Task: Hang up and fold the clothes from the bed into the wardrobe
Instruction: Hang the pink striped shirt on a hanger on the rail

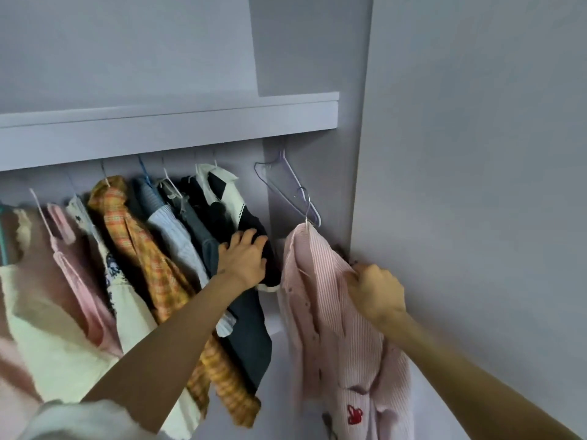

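Observation:
A pink striped shirt (320, 300) hangs on a hanger whose metal hook (305, 201) points up below the wardrobe shelf, free of the rail. My right hand (374, 290) grips the shirt at its shoulder. My left hand (243, 258) presses with straight fingers against the black and white garment (222, 198) at the right end of the hung row, pushing it leftward. The rail itself is hidden behind the shelf edge.
Several hung garments fill the rail to the left: an orange plaid shirt (143, 249), pink tops (73, 265), a cream piece (47, 338). An empty purple hanger (286, 182) hangs at the right end. The wardrobe shelf (165, 128) runs above; a side panel (476, 154) stands right.

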`<state>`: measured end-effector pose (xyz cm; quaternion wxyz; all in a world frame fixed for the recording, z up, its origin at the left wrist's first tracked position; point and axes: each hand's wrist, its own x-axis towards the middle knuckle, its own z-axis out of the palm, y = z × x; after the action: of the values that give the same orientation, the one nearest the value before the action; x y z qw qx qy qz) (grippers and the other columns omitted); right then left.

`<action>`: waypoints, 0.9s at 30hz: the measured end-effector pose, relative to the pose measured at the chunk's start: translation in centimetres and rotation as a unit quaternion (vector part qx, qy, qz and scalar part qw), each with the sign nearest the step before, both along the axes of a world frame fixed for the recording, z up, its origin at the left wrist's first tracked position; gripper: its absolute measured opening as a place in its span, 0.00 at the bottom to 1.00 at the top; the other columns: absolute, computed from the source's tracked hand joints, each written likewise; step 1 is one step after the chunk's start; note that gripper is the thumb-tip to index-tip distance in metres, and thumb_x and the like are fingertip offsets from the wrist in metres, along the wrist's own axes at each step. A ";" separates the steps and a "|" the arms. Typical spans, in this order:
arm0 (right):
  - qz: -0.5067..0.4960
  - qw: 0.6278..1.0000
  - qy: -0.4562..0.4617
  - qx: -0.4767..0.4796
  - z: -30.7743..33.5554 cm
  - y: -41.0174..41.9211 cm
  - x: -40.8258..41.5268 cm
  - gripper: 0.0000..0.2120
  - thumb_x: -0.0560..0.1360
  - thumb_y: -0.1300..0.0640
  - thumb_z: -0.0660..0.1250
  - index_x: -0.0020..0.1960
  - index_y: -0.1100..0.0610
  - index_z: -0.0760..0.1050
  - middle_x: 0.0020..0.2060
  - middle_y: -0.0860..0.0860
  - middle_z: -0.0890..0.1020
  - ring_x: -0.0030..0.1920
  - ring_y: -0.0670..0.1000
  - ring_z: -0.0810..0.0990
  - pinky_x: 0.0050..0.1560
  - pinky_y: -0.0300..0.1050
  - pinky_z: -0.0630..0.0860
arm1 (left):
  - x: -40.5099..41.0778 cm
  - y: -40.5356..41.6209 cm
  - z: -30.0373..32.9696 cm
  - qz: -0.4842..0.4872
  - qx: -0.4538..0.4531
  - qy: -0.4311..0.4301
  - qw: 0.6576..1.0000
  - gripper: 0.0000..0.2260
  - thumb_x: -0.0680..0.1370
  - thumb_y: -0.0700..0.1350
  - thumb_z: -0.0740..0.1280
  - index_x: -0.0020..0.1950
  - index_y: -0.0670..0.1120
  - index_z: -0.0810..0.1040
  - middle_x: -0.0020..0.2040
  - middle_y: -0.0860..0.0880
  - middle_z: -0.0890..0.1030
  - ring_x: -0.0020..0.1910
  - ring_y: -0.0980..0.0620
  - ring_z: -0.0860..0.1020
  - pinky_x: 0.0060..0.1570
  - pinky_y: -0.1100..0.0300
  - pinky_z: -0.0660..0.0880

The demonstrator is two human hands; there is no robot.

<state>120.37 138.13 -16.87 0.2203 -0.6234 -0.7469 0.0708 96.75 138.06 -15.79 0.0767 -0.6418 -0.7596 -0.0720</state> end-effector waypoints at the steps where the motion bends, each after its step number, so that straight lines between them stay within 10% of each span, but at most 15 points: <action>1: 0.002 0.999 0.036 -0.020 0.1 0.9 -0.9 0.12 0.77 0.51 0.58 0.49 0.57 0.76 0.47 0.58 0.81 0.49 0.62 0.78 0.44 0.47 0.72 | -0.4 1.1 0.1 0.003 0.000 0.020 1.000 0.25 0.79 0.50 0.59 0.75 0.52 0.56 0.76 0.49 0.53 0.74 0.45 0.51 0.69 0.44 0.56; 7: 0.036 0.987 0.146 -0.056 0.9 5.8 -6.3 0.08 0.73 0.58 0.59 0.36 0.57 0.70 0.39 0.59 0.80 0.42 0.64 0.76 0.41 0.46 0.69 | -3.0 5.6 -0.8 0.027 -0.027 0.050 0.998 0.24 0.81 0.56 0.52 0.76 0.57 0.50 0.77 0.51 0.42 0.75 0.44 0.41 0.69 0.36 0.42; 20: 0.092 0.976 0.138 0.143 1.6 14.1 -17.0 0.12 0.78 0.59 0.57 0.51 0.64 0.75 0.47 0.64 0.81 0.49 0.65 0.79 0.42 0.51 0.71 | -5.2 4.4 -3.9 0.024 0.089 0.053 0.994 0.23 0.79 0.53 0.57 0.74 0.55 0.59 0.77 0.50 0.52 0.76 0.43 0.44 0.66 0.33 0.35; 27: 0.120 0.984 0.121 0.056 3.3 16.8 -20.8 0.12 0.78 0.60 0.56 0.54 0.63 0.75 0.53 0.64 0.79 0.55 0.65 0.76 0.50 0.52 0.72 | -5.7 4.0 -3.7 0.029 0.089 0.056 0.994 0.23 0.79 0.52 0.57 0.74 0.55 0.60 0.77 0.51 0.53 0.76 0.45 0.46 0.67 0.35 0.35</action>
<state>99.62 154.93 -13.61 0.3330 -0.5033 -0.7867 0.1296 91.06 142.10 -19.50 0.1786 -0.6128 -0.7632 -0.1011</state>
